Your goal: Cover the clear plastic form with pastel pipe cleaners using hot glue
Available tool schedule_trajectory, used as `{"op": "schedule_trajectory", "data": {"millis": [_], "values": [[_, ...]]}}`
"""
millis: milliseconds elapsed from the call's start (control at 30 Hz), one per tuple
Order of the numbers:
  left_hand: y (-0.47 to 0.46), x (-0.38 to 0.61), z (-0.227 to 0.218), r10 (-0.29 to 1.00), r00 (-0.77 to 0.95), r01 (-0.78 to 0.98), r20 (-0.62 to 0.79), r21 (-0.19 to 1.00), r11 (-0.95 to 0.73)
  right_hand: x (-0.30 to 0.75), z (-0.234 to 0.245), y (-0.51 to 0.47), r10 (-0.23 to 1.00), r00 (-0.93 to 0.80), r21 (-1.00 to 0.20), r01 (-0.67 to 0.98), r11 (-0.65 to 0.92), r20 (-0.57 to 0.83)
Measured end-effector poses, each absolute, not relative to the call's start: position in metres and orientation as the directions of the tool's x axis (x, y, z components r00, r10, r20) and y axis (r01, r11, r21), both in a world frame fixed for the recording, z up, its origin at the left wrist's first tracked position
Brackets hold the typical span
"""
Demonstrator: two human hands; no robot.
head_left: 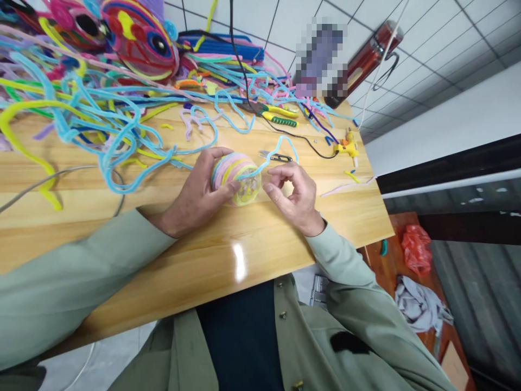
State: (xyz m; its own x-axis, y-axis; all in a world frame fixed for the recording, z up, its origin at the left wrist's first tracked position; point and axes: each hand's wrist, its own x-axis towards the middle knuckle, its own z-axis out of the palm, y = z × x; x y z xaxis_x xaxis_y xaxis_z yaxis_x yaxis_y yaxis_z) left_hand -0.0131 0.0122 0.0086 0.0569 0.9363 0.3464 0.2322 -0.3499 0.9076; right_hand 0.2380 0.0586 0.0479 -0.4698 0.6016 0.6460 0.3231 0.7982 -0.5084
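Note:
My left hand (pixel 199 193) is wrapped round a small round piece (pixel 238 176) wound with pink, yellow and lilac pipe cleaners, resting on the wooden table (pixel 252 250). A light blue pipe cleaner (pixel 280 145) runs from the piece in a loop up and round to my right hand (pixel 293 195), whose thumb and fingers pinch its end just right of the piece. Small snips (pixel 277 158) lie right behind the loop.
A big tangle of blue, yellow, pink and green pipe cleaners (pixel 101 108) covers the table's back left, with colourful wound discs (pixel 140 38). Green-handled pliers (pixel 279 117) and a yellow glue gun (pixel 345 147) with its black cord lie at the back right. The table's right edge drops to the floor.

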Motion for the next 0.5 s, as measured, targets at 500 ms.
{"op": "schedule_trajectory", "data": {"millis": [500], "values": [[0.011, -0.012, 0.015, 0.923, 0.086, 0.320, 0.376, 0.867, -0.383, 0.233, 0.050, 0.046, 0.411, -0.603, -0.204, 0.383, 0.901, 0.684]]}}
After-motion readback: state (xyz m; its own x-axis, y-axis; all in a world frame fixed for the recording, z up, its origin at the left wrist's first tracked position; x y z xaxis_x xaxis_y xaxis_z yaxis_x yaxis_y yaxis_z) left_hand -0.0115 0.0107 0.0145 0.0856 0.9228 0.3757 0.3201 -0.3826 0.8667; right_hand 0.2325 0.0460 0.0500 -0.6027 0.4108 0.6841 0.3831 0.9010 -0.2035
